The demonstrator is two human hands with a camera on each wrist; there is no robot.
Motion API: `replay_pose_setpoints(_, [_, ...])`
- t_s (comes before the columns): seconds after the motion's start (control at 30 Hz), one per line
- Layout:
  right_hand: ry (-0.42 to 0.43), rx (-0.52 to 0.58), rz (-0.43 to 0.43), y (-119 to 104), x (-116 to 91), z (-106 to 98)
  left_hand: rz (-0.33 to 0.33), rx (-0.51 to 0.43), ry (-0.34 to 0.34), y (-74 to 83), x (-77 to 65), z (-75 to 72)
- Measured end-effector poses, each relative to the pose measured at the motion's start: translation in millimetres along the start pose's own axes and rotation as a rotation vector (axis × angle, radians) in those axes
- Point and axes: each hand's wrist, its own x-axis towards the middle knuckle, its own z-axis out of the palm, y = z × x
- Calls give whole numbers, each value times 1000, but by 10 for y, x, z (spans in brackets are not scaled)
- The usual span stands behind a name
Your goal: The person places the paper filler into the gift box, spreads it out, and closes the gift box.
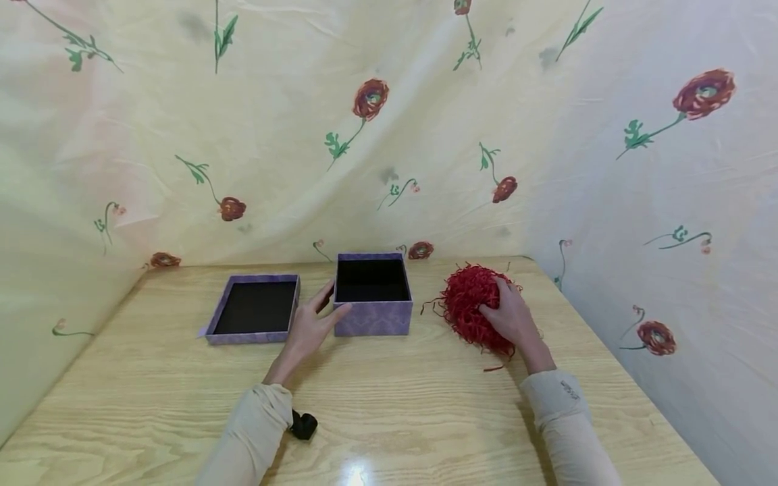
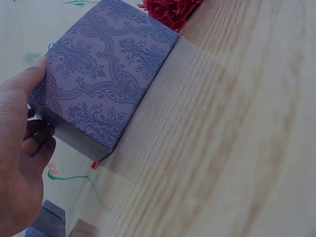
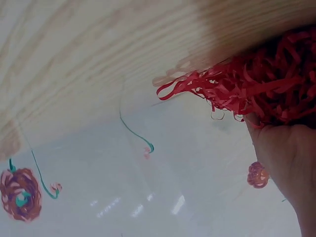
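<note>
A purple box (image 1: 372, 318) with a damask pattern and black inside stands upright on the table, its top open. My left hand (image 1: 311, 327) holds it by the front left corner, thumb on the patterned front and fingers against the left side. In the left wrist view the thumb lies at the edge of the box (image 2: 106, 74), with the fingers bent along its side wall. To the right sits a loose heap of red shredded paper (image 1: 471, 307). My right hand (image 1: 510, 316) grips this heap from its right side; in the right wrist view the fingertips are hidden among the strips (image 3: 266, 89).
Left of the box lies its matching purple lid (image 1: 252, 336), black inside facing up. Everything stands on a light wooden table (image 1: 389, 398). Behind and to the right hangs a floral cloth (image 1: 292, 135), close to the table's edges. A small black object (image 1: 304, 425) shows by the left sleeve.
</note>
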Motion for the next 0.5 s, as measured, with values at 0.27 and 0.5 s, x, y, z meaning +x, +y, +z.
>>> replay_pose_setpoints(0.27, [30,31,9,-60,2,-118,-2,-12,7,4,1,-10])
replay_pose_setpoints(0.5, [51,47,4,-114,-6,-159,-3,-16,3,-9,13,-12])
